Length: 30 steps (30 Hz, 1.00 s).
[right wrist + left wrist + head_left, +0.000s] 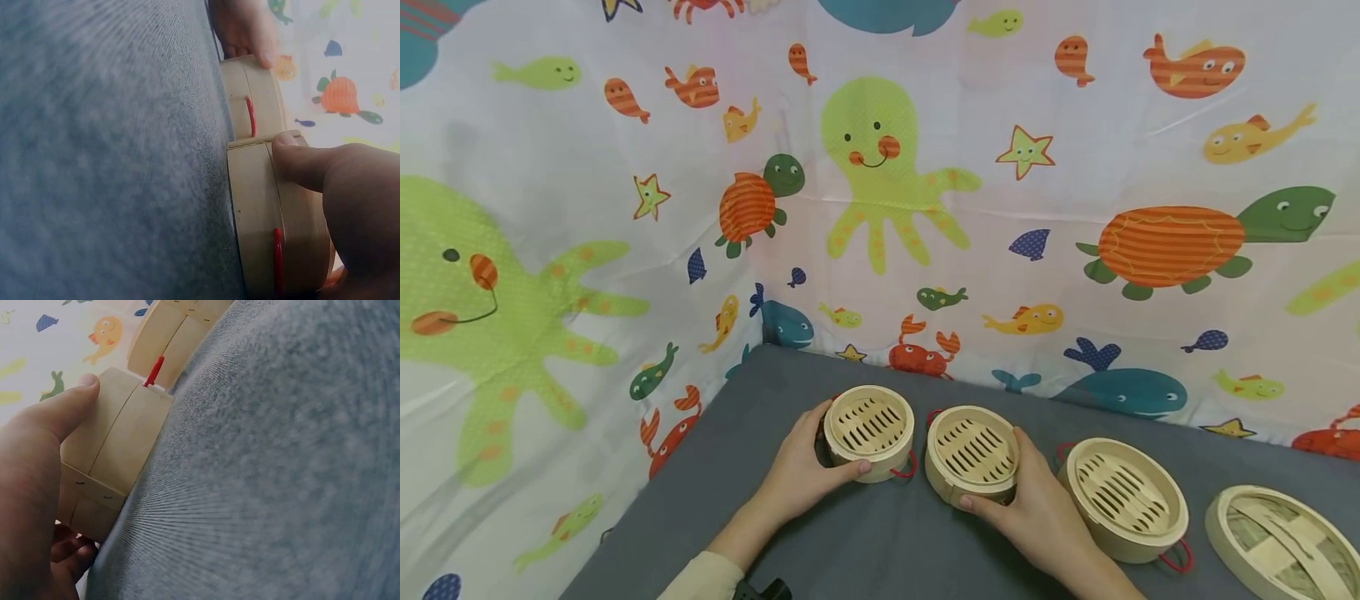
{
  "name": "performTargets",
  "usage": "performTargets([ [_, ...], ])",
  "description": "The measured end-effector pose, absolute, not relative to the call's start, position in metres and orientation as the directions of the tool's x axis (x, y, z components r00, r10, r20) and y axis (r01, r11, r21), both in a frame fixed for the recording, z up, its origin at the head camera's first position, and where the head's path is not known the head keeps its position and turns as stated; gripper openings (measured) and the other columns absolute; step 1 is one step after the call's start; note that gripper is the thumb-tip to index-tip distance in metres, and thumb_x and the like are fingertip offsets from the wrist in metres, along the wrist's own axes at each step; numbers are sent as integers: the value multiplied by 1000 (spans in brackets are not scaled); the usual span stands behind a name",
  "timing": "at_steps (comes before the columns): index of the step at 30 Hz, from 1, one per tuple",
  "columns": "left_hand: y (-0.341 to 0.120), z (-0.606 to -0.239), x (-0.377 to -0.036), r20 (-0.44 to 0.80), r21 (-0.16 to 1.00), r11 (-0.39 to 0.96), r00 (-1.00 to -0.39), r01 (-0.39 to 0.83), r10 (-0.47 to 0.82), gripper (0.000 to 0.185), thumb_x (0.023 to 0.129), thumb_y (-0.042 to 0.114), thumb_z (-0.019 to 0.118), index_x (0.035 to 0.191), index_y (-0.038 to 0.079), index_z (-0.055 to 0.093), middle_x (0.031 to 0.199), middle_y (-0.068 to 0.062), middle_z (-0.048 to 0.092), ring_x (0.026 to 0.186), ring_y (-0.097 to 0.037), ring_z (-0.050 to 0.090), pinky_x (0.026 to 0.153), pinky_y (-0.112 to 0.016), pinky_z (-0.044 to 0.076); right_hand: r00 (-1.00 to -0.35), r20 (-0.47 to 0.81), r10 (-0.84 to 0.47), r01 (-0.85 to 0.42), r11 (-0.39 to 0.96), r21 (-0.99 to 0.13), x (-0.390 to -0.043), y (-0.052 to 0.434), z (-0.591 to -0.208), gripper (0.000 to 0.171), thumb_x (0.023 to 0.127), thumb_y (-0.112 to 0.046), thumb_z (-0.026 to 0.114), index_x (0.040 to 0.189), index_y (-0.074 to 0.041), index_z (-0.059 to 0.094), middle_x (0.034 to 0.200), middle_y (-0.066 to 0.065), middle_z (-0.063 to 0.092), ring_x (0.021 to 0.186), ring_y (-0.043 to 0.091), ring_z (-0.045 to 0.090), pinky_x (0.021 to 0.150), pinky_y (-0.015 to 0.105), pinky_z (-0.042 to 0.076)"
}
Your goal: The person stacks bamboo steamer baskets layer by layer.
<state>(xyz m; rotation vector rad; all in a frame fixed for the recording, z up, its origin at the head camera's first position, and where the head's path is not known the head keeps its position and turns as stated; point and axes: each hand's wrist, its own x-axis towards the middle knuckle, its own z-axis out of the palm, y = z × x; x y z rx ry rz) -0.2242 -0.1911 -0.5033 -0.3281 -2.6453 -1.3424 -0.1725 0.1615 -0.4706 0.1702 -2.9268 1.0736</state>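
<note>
My left hand (808,462) grips a small round bamboo steamer basket (871,427) on the grey tabletop, thumb at the near side and fingers round the far left. In the left wrist view the thumb lies on the pale wall of this steamer basket (119,431), beside a red cord loop. Just to the right, my right hand (1037,508) holds a second steamer basket (972,450) by its right side, its thumb on the near wall. The right wrist view shows that thumb against the second basket (256,194). A narrow gap parts the two baskets in the head view.
A third, slatted steamer basket (1123,498) with red loops stands right of my right hand. Beyond it, at the right edge, lies a woven bamboo lid (1273,542) with a crossing strip. Behind the grey table (715,425) hangs a curtain (910,317) printed with sea animals.
</note>
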Motion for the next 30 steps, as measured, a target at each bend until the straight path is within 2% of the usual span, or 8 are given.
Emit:
performTargets([
  [8, -192, -505, -225, 250, 784, 549, -957, 291, 150, 118, 76, 65, 96, 168, 14, 42, 150, -4, 55, 137, -25, 56, 112, -54, 48, -997, 62, -49, -78, 745, -662, -171, 163, -471, 143, 78, -78, 86, 169, 8, 18, 165, 36, 39, 149, 51, 45, 114, 68, 42],
  [17, -191, -501, -226, 261, 771, 556, -951, 309, 167, 119, 77, 63, 96, 168, 11, 40, 154, -7, 53, 140, -28, 54, 114, -55, 47, -993, 110, -39, -102, 757, -645, -171, 164, -467, 140, 80, -83, 80, 169, 8, 22, 164, 35, 42, 146, 52, 48, 112, 68, 44],
  [30, -193, -506, -226, 276, 765, 563, -949, 314, 154, 117, 78, 62, 96, 168, 11, 40, 154, -8, 53, 140, -28, 55, 114, -55, 47, -978, 204, -32, -157, 757, -635, -170, 163, -459, 134, 83, -79, 81, 168, 8, 26, 162, 34, 45, 145, 52, 50, 110, 69, 46],
])
